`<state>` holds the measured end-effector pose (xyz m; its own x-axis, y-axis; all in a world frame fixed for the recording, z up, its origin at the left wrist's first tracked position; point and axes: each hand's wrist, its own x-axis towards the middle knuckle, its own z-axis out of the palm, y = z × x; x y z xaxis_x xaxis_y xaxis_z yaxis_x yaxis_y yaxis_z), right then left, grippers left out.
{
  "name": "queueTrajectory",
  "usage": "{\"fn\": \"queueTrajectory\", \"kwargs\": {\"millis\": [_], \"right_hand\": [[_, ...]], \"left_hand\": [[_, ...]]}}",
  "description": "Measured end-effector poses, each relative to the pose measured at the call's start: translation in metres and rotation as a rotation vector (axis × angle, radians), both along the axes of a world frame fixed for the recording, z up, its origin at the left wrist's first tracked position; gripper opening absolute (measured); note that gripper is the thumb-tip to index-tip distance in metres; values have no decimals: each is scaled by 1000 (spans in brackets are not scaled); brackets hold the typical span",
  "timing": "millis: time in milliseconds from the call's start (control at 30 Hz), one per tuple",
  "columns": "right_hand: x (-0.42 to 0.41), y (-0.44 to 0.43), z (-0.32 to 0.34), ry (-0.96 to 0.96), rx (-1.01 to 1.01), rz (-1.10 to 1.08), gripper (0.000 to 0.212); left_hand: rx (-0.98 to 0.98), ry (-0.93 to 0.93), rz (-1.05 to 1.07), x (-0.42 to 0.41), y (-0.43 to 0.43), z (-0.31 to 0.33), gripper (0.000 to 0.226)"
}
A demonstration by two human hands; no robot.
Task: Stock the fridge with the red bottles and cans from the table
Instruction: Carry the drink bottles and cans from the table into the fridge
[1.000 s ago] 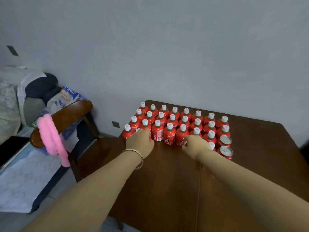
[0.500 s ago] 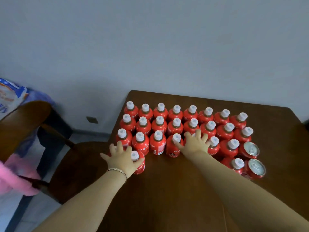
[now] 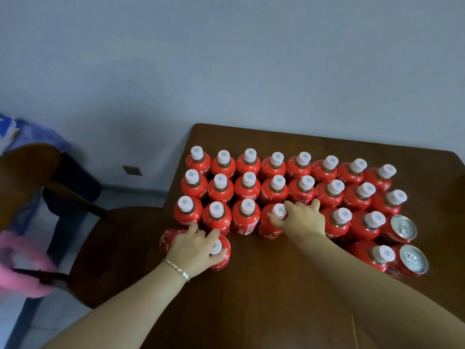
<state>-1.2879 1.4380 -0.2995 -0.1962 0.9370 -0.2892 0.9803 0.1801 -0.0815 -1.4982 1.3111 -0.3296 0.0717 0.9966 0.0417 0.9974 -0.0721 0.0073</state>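
Note:
Several red bottles (image 3: 247, 190) with white caps stand in rows on the dark wooden table (image 3: 254, 293). Two red cans (image 3: 402, 227) sit at the right end of the rows. My left hand (image 3: 196, 248) lies over two bottles at the front left. Its thumb curls round the one whose cap shows (image 3: 221, 253); the other (image 3: 167, 239) is half hidden under my fingers. My right hand (image 3: 302, 220) covers a bottle in the third row. Its thumb and forefinger sit either side of the neighbouring bottle's cap (image 3: 278, 210).
A wooden chair (image 3: 105, 248) stands against the table's left edge, with a pink fluffy thing (image 3: 25, 275) on its back. Blue fabric (image 3: 37, 137) lies at the far left. A grey wall (image 3: 251, 71) runs right behind the table.
The view has closed in on the table. My left hand has come down onto the two front-left bottles and its thumb has curled in. My right hand has settled lower on the third row.

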Motion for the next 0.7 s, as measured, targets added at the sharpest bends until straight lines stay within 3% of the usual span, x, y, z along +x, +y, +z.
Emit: {"fn": "queueTrajectory", "kwargs": {"millis": [300, 533, 700], "right_hand": [[3, -16, 1, 27, 31, 70, 49], [-3, -31, -18, 62, 291, 461, 33], [2, -30, -22, 104, 207, 504, 47]], "left_hand": [[-9, -20, 46, 1, -1, 2, 51], [8, 54, 22, 5, -3, 2, 43], [9, 52, 7, 7, -4, 4, 53]]}}
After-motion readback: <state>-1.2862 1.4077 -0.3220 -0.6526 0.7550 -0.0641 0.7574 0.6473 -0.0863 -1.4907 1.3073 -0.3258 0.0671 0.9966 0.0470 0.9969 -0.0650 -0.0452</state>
